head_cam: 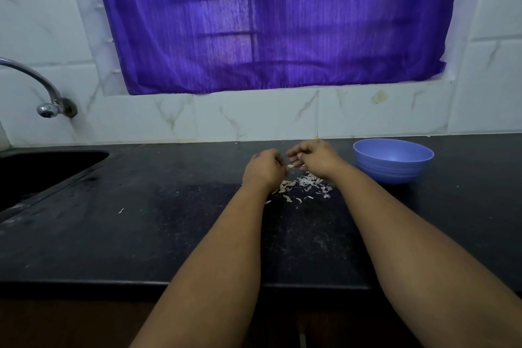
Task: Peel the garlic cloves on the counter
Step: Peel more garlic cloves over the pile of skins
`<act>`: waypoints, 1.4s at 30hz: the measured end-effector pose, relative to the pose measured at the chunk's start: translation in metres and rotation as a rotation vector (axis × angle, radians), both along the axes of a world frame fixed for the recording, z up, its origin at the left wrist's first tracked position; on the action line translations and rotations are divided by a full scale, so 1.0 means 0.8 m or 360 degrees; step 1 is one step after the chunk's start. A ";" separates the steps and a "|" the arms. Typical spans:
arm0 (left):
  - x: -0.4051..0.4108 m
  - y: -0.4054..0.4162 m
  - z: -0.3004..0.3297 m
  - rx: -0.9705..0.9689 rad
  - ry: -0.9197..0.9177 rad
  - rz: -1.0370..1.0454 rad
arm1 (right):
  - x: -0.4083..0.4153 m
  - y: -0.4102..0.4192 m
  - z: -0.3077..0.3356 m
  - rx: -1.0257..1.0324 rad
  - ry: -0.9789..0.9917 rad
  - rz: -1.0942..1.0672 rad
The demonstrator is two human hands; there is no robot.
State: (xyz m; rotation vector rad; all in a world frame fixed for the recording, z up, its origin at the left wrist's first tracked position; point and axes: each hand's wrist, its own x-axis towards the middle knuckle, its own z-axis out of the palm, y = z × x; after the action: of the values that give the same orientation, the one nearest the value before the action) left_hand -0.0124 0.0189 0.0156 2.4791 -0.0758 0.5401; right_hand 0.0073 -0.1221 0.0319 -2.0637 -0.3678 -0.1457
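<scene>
Both hands' grip pinches small pale garlic clove (pixel 290 167).

Blue bowl (pixel 393 161), black counter (pixel 141 220), purple curtain (pixel 276 20)

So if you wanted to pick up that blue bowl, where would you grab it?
Probably by the rim of the blue bowl, from above: it stands upright and open on the counter, and its walls taper downward. The right hand is nearest.
</scene>
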 end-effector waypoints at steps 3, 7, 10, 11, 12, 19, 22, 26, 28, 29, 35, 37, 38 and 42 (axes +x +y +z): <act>0.000 -0.001 0.000 -0.0236 -0.0081 -0.0024 | 0.001 0.006 -0.001 0.0245 0.0103 0.0094; 0.001 -0.002 0.000 -0.0627 -0.0158 -0.0029 | -0.001 0.003 -0.002 0.0525 0.0151 0.0205; 0.002 -0.003 -0.001 -0.0742 -0.0140 -0.0078 | -0.001 0.000 -0.001 0.0523 0.0131 0.0146; 0.003 -0.003 -0.001 -0.0754 -0.0138 -0.0081 | -0.002 0.000 0.000 0.0505 0.0116 0.0108; 0.003 -0.004 -0.001 -0.0767 -0.0137 -0.0080 | -0.003 -0.001 0.001 0.0501 0.0101 0.0073; 0.000 -0.004 0.001 -0.0793 -0.0159 -0.0062 | -0.006 -0.001 0.004 0.0524 0.0097 0.0035; 0.000 -0.004 0.001 -0.0807 -0.0175 -0.0055 | -0.006 -0.001 0.004 0.0556 0.0130 0.0059; 0.000 -0.004 0.001 -0.0821 -0.0196 -0.0047 | -0.009 0.000 0.005 0.0704 0.0203 0.0129; -0.001 -0.004 0.002 -0.0820 -0.0198 -0.0061 | -0.009 0.001 0.005 0.0684 0.0175 0.0120; -0.002 -0.004 0.002 -0.0811 -0.0192 -0.0065 | -0.008 0.002 0.004 0.0653 0.0154 0.0106; -0.001 -0.004 0.002 -0.0880 -0.0165 0.0054 | 0.000 -0.001 -0.005 -0.0028 -0.0243 -0.0124; 0.001 -0.001 0.003 -0.0903 -0.0162 0.0126 | 0.004 -0.002 -0.010 -0.0407 -0.0354 -0.0169; 0.002 0.000 0.002 -0.0912 -0.0161 0.0158 | 0.007 -0.001 -0.013 -0.0523 -0.0368 -0.0172; 0.009 0.006 -0.001 -0.0922 -0.0160 0.0246 | 0.012 0.011 -0.010 -0.0528 -0.0647 -0.0217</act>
State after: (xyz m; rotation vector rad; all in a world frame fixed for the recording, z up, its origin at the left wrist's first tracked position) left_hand -0.0054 0.0237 0.0145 1.9009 0.2076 0.6456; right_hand 0.0169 -0.1136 0.0236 -2.3852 -0.5263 -0.6297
